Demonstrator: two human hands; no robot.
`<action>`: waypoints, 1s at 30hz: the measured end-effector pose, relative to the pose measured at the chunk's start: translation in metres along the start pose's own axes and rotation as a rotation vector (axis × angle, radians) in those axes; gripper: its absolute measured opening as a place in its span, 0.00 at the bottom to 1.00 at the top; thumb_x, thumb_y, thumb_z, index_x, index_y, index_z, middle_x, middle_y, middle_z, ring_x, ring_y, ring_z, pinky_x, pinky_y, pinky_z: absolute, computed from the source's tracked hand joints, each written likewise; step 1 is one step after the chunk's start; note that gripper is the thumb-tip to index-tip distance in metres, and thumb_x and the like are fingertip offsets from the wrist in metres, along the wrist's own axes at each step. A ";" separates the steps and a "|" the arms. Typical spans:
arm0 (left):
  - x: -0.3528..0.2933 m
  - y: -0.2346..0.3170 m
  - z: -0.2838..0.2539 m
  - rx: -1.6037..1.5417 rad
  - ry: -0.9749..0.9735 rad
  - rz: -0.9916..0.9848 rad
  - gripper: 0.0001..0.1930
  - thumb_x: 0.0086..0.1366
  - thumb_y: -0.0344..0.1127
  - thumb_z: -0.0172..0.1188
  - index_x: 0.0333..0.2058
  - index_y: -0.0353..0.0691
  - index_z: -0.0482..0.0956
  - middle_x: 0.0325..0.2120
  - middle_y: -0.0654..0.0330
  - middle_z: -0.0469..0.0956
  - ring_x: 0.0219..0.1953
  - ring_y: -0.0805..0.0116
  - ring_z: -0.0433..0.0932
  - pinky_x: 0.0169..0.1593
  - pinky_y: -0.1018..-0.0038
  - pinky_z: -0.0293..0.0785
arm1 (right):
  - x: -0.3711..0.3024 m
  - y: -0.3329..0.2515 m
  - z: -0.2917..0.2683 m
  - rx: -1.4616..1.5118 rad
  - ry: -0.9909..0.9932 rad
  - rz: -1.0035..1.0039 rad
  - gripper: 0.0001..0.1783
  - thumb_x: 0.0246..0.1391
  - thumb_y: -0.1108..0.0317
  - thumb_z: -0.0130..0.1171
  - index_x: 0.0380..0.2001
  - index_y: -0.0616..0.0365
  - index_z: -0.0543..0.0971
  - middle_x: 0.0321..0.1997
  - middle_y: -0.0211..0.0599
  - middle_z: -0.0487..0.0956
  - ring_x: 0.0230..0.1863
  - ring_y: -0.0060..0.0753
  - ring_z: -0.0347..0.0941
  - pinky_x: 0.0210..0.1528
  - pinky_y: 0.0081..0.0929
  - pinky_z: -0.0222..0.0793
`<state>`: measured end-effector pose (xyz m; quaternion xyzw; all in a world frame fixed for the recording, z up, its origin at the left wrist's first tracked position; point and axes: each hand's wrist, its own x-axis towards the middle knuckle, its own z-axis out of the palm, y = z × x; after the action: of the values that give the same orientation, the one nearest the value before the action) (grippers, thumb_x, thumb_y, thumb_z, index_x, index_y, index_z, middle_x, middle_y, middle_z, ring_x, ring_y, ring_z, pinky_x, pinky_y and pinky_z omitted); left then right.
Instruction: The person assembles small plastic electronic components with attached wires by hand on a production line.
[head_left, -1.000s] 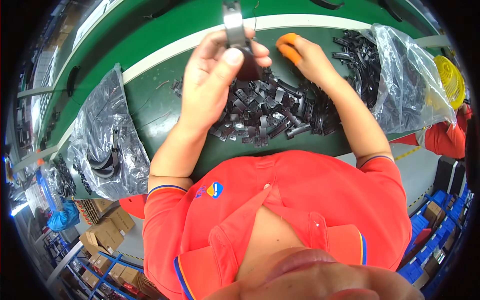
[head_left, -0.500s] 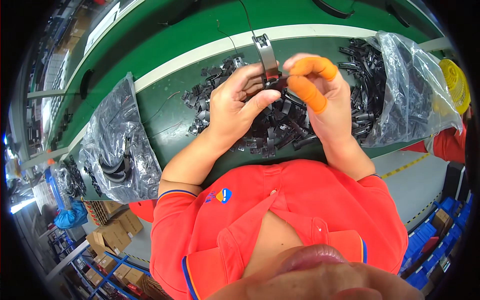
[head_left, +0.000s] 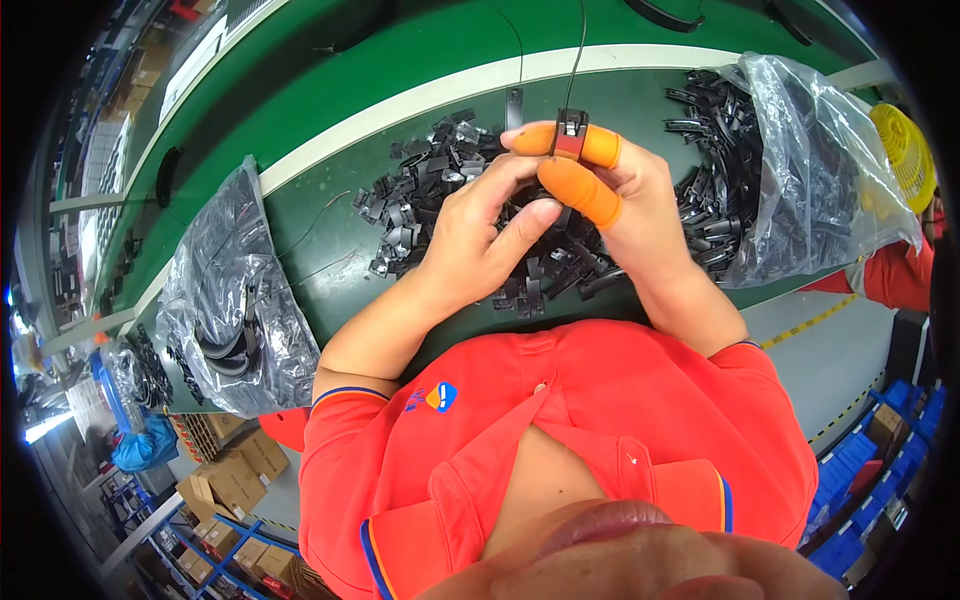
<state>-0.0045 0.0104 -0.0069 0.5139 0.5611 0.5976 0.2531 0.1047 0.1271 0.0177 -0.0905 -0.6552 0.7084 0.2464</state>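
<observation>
1. Right hand (head_left: 645,205), with orange finger sleeves (head_left: 582,196): closed on a black part (head_left: 570,126), upper centre of the frame
2. Left hand (head_left: 485,225): curled just beside; its hold cannot be told
3. Black part: apparently light, stiff, slippery; best gripped by its side edges
4. Thin cable (head_left: 577,55), above the part: probably fragile, unsuitable for gripping
5. Tabletop (head_left: 325,245), centre of the frame: loose black pieces (head_left: 408,205) heaped

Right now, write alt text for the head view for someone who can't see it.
A person's right hand holds a black part with a wire in orange-covered fingers, the left hand close beside it. A heap of black pieces lies beneath them on a green table, between a left bag and a right bag.
</observation>
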 end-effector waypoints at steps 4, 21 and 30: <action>-0.002 0.010 0.017 -0.247 0.058 -0.068 0.17 0.63 0.37 0.51 0.45 0.31 0.67 0.39 0.56 0.72 0.44 0.68 0.72 0.48 0.76 0.66 | -0.005 -0.002 0.007 -0.229 0.118 -0.141 0.12 0.54 0.71 0.54 0.39 0.66 0.76 0.38 0.38 0.78 0.39 0.26 0.74 0.43 0.23 0.69; 0.000 0.003 0.015 -0.312 0.056 -0.108 0.16 0.64 0.39 0.51 0.44 0.31 0.67 0.27 0.61 0.73 0.32 0.78 0.72 0.39 0.79 0.69 | -0.008 -0.003 0.015 0.024 0.134 -0.009 0.14 0.55 0.66 0.52 0.41 0.63 0.76 0.43 0.35 0.77 0.26 0.10 0.65 0.25 0.09 0.59; 0.000 0.001 0.020 -0.599 0.053 -0.131 0.16 0.64 0.37 0.50 0.45 0.30 0.69 0.35 0.58 0.76 0.38 0.72 0.74 0.46 0.77 0.69 | -0.011 0.006 0.008 0.166 0.014 0.103 0.24 0.45 0.70 0.63 0.46 0.64 0.70 0.49 0.32 0.72 0.33 0.10 0.65 0.33 0.09 0.61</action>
<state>0.0140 0.0186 -0.0095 0.3635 0.3983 0.7318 0.4167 0.1092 0.1144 0.0112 -0.1083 -0.5869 0.7713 0.2210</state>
